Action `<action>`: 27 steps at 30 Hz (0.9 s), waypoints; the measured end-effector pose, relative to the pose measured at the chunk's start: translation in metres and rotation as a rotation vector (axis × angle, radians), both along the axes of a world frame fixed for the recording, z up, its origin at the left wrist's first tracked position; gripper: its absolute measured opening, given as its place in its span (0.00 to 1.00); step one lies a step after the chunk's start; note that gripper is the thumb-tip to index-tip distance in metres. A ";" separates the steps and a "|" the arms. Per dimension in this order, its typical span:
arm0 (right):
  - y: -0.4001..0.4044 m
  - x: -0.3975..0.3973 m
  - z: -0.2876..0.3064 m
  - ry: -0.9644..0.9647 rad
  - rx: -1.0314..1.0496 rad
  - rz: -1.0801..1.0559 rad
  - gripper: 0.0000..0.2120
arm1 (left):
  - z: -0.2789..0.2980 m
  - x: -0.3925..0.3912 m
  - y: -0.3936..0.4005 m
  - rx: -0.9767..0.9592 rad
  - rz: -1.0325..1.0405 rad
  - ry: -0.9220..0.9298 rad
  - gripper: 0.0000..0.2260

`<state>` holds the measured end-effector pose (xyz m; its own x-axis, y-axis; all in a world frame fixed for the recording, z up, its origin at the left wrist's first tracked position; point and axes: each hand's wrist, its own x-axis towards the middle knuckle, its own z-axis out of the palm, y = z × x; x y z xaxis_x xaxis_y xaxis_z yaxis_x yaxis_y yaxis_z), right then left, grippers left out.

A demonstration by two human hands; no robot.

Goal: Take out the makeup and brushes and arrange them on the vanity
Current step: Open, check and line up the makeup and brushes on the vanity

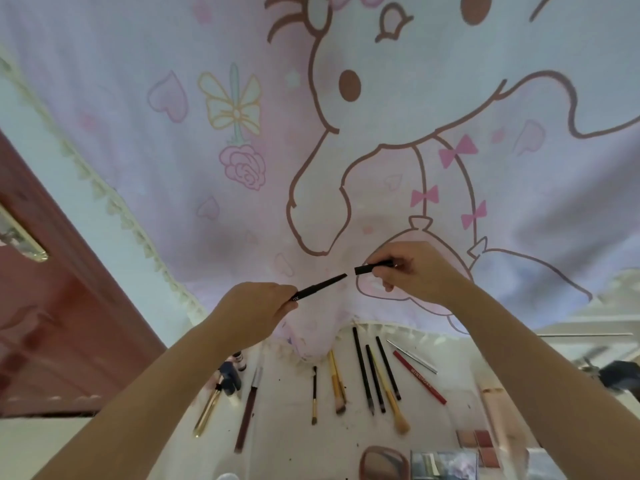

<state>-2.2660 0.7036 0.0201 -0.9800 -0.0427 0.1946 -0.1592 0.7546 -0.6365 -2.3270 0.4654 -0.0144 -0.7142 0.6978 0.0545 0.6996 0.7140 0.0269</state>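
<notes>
Hands raised over the laid-out vanity top

The left hand [258, 308] holds a pencil [320, 287], its tip just left of the cap [372, 268] in the right hand [417, 271]. Brushes [337, 384] and pencils [375, 374] lie side by side on the vanity [287, 427] below both hands, palettes [479, 445] nearer, under the right forearm.

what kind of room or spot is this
Probably a bedroom vanity corner at home. A white tabletop holds rows of makeup brushes and pencils and a pink blush palette, a cartoon-printed pink fabric hangs behind, and a dark red wooden door stands at left.
</notes>
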 end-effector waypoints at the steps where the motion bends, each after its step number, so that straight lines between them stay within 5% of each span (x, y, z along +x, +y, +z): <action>1: -0.003 -0.001 -0.001 0.000 -0.014 0.004 0.06 | -0.002 0.001 0.000 -0.008 -0.003 -0.004 0.15; 27: -0.067 -0.051 -0.092 -0.352 -0.153 0.247 0.06 | -0.075 0.024 -0.069 -0.016 0.210 -0.251 0.12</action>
